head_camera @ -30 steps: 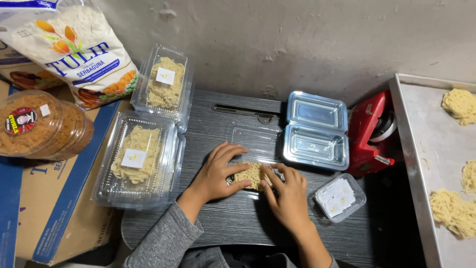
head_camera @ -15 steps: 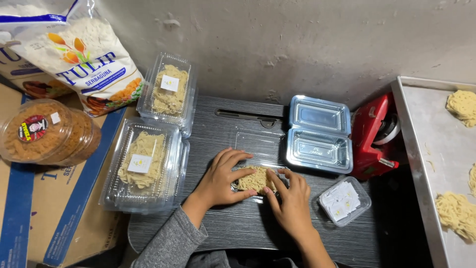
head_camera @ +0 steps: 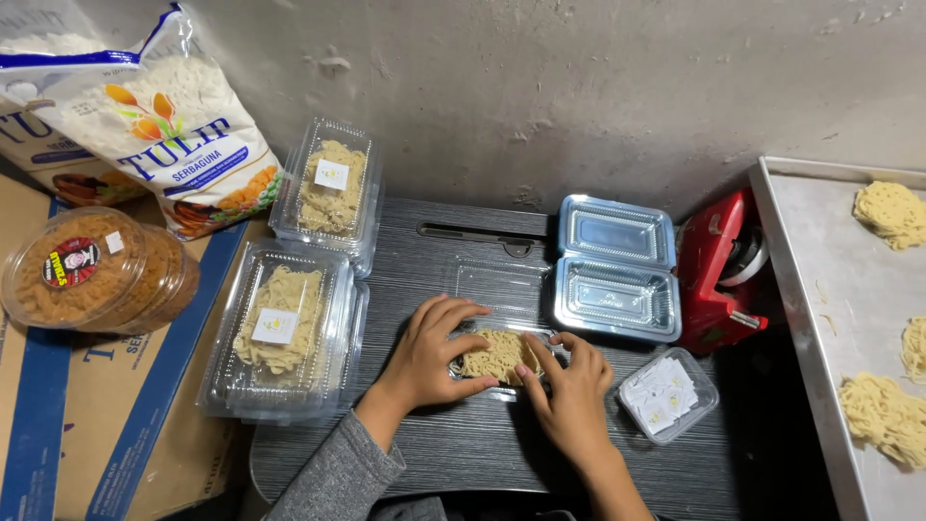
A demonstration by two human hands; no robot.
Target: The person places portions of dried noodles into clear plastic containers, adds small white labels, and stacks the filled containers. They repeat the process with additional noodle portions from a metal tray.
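A clear plastic container lies open on the dark small table, its lid flat toward the wall. A block of yellow noodles sits in its near half. My left hand rests on the container's left side with fingers on the noodles. From the right, my right hand presses its fingers on the noodles. Both hands touch the noodle block.
Two stacks of filled, closed noodle containers stand at the left. An empty open container, a red tape dispenser and a small tub of white labels lie at the right. A metal tray holds noodle nests.
Both hands have stayed on the noodles in the container, shifting only slightly. The view has drifted a little.
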